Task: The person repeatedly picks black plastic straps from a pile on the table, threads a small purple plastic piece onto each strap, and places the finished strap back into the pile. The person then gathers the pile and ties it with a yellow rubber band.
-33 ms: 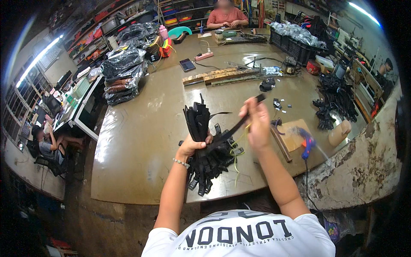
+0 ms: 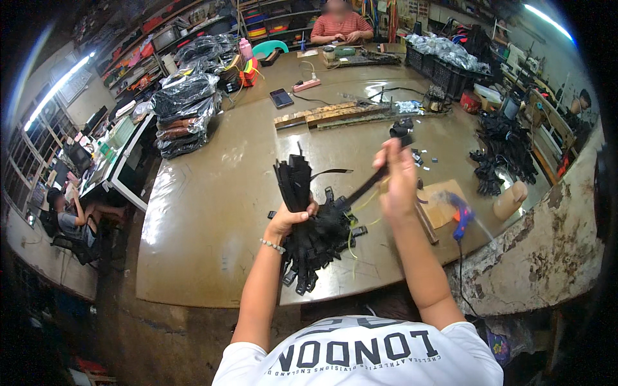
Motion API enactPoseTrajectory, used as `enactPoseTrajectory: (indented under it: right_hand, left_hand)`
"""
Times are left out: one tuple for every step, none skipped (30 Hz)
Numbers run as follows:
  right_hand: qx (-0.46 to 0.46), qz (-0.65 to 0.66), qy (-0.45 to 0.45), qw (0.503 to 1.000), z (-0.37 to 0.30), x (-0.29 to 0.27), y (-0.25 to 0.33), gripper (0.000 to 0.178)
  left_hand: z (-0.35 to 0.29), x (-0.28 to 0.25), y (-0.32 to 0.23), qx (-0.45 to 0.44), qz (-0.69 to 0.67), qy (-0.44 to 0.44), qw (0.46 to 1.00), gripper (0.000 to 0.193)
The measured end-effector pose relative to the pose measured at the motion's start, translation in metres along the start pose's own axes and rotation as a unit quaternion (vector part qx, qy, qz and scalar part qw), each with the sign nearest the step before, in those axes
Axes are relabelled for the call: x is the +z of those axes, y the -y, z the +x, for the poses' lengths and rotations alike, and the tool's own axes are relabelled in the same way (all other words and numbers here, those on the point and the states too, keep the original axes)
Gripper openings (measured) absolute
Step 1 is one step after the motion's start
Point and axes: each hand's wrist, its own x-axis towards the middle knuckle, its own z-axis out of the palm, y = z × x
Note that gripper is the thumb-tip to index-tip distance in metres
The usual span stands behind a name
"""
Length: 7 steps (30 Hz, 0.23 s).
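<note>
My left hand (image 2: 293,220) is closed around a thick bundle of black webbing straps (image 2: 294,183), whose cut ends stand up above the fist. Below it the straps fan out over the table edge, with black plastic buckles (image 2: 308,283) at their ends. My right hand (image 2: 399,183), slightly blurred, grips one black strap (image 2: 368,188) stretched up and to the right from the bundle. A thin yellow-green string (image 2: 351,243) hangs beside the buckles, partly hidden behind the straps and my right hand.
Right of my hands lie a blue glue gun (image 2: 462,222), brown cardboard (image 2: 441,204) and a wooden strip (image 2: 427,222). More black straps (image 2: 508,145) pile at the far right. Wooden bars (image 2: 328,114), a phone (image 2: 281,98) and plastic-wrapped stacks (image 2: 185,116) stand farther off. A person (image 2: 341,27) sits opposite.
My right hand has moved a little to the right, drawing the single strap farther from the bundle. My left hand has hardly moved.
</note>
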Motion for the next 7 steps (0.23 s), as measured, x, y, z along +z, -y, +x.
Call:
enactPoseTrajectory:
  right_hand:
    - [-0.005, -0.013, 0.039, 0.999, 0.007, -0.006, 0.020, 0.028]
    - [-0.005, -0.034, 0.062, 0.997, 0.012, -0.013, 0.044, 0.027]
    - [0.034, -0.082, 0.135, 0.987, 0.011, -0.017, 0.066, 0.027]
    - [0.078, -0.140, 0.192, 0.968, 0.005, -0.021, 0.090, 0.027]
    - [0.109, -0.192, 0.260, 0.940, -0.001, -0.020, 0.103, 0.028]
    - [0.091, -0.259, 0.273, 0.922, -0.006, -0.015, 0.104, 0.031]
    - [0.064, -0.321, 0.293, 0.898, -0.011, -0.008, 0.101, 0.035]
  left_hand:
    - [-0.004, 0.005, 0.002, 0.003, -0.025, -0.044, 0.999, 0.048]
    - [-0.007, 0.008, 0.002, 0.006, -0.049, -0.087, 0.995, 0.044]
    - [-0.007, 0.007, 0.000, 0.002, -0.050, -0.095, 0.994, 0.039]
    - [-0.008, 0.006, -0.004, -0.005, -0.035, -0.104, 0.994, 0.041]
    - [-0.010, 0.005, -0.007, -0.013, -0.019, -0.110, 0.994, 0.044]
    - [-0.010, 0.005, -0.008, -0.017, -0.002, -0.117, 0.993, 0.046]
    - [-0.004, 0.007, -0.008, 0.051, 0.045, -0.065, 0.996, 0.044]
